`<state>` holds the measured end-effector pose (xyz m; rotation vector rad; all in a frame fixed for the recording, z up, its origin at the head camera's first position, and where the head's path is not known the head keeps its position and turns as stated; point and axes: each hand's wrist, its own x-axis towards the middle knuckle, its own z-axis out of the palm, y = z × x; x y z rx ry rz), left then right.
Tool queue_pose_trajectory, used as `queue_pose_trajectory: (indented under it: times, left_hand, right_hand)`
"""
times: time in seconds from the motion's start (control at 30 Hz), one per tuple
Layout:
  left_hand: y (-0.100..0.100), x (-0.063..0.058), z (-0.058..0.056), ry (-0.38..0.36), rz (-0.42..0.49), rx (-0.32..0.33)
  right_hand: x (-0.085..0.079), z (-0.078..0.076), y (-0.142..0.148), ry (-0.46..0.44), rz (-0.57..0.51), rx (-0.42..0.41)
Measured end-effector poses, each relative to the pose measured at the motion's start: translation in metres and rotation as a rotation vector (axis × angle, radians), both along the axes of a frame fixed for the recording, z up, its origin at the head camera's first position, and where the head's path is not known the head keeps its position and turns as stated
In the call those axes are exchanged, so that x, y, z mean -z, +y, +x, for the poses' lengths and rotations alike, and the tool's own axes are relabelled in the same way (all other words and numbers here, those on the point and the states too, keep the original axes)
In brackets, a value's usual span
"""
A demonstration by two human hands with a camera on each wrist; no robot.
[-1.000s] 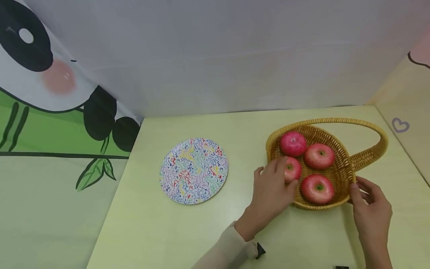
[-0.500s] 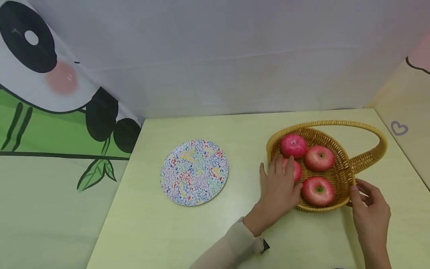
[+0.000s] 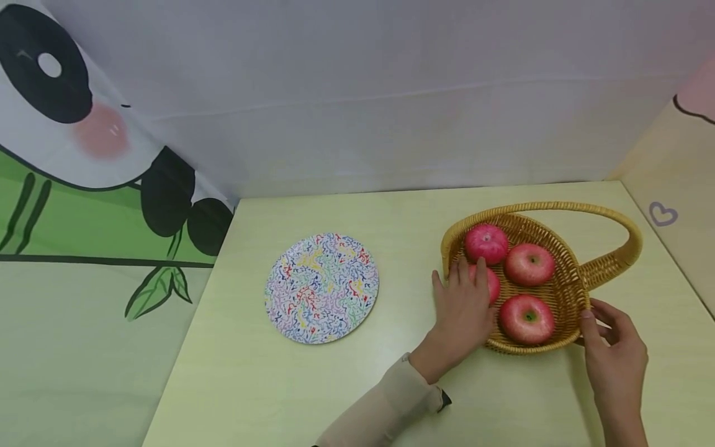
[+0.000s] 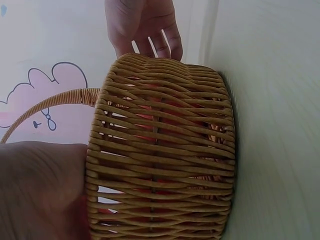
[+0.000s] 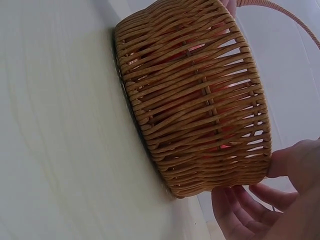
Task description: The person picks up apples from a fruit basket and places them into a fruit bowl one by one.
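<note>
In the head view a wicker basket (image 3: 566, 282) with an arched handle (image 3: 611, 267) stands on the table's right side. Several red apples lie in it: one at the back (image 3: 487, 243), one in the middle (image 3: 530, 264), one in front (image 3: 527, 320). My left hand (image 3: 460, 313) reaches over the left rim, fingers fairly straight on the leftmost apple (image 3: 490, 287), partly covering it. My right hand (image 3: 617, 360) pinches the rim at the front right, thumb on top and fingers outside. The right wrist view shows these fingers (image 5: 255, 212) against the woven wall (image 5: 200, 110).
Left of the basket lies a round board (image 3: 321, 288) with a multicoloured squiggle pattern. A pale wall (image 3: 391, 136) rises behind the table (image 3: 268, 391). Cartoon-printed walls stand at the left (image 3: 84, 217) and right (image 3: 670, 186).
My left fingers have straightened from a curled hold around the leftmost apple and now lie flatter over it, the hand slightly farther right. The right hand keeps its hold on the basket.
</note>
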<state>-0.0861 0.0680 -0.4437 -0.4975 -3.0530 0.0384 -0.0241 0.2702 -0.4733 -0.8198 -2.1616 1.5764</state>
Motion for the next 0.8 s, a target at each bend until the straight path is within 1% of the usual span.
queue_pose_trajectory:
  times: [0.17,0.33,0.47,0.67,0.8]
  left_hand:
    - [0.0011,0.0015,-0.0015,-0.014,0.003,-0.007]
    - [0.0022,0.0022,-0.0029,0.003,-0.005,-0.008]
    - [0.0018,0.0020,-0.0035,0.015,0.005,-0.003]
    - [-0.0007,0.0001,-0.0013,0.032,0.036,0.016]
    - [-0.0025,-0.0009,0.0011,0.029,0.045,0.030]
  right_hand:
    - [0.0002,0.0004,-0.0005,0.001,-0.006,-0.003]
    - [-0.0001,0.0005,-0.0011,0.008,-0.021,0.000]
    - [-0.0005,0.0004,-0.0017,0.006,0.003,-0.007]
    - [-0.0002,0.0007,-0.0017,0.000,0.013,-0.014]
    - [-0.0002,0.0010,-0.0017,0.008,0.007,-0.014]
